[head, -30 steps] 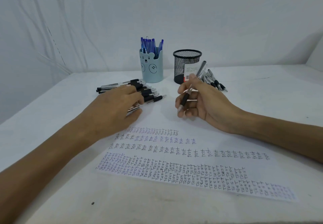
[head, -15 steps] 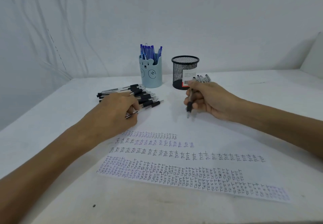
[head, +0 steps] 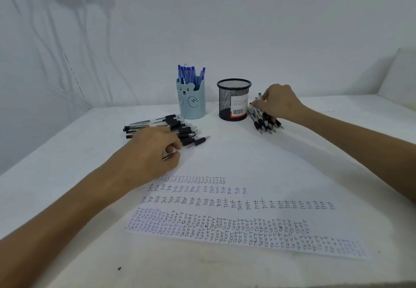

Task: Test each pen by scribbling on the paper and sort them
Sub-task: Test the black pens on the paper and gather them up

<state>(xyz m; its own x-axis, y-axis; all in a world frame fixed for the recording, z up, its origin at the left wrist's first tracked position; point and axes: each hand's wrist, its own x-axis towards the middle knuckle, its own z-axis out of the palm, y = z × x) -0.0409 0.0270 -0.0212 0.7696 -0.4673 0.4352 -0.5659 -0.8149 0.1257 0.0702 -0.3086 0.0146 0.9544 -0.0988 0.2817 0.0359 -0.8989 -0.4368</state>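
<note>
A white paper sheet covered in rows of handwritten test words lies in front of me. My left hand rests at the near edge of a pile of black-grip pens, fingers curled round one black pen whose grip end sticks out to the right. My right hand is at a second, smaller pile of black pens right of the mesh cup, with its fingertips pinching the top end of one pen there. Whether that pen lies on the pile is hidden by the hand.
A light blue bear-face cup holding several blue pens stands at the back centre. Beside it on the right is a black mesh cup with a barcode label. A wall rises behind the table, and cables hang at the left.
My right hand has carried its pen from above the paper back and right to the pile beside the mesh cup. My left hand has stayed at the left pile, gripping a pen.
</note>
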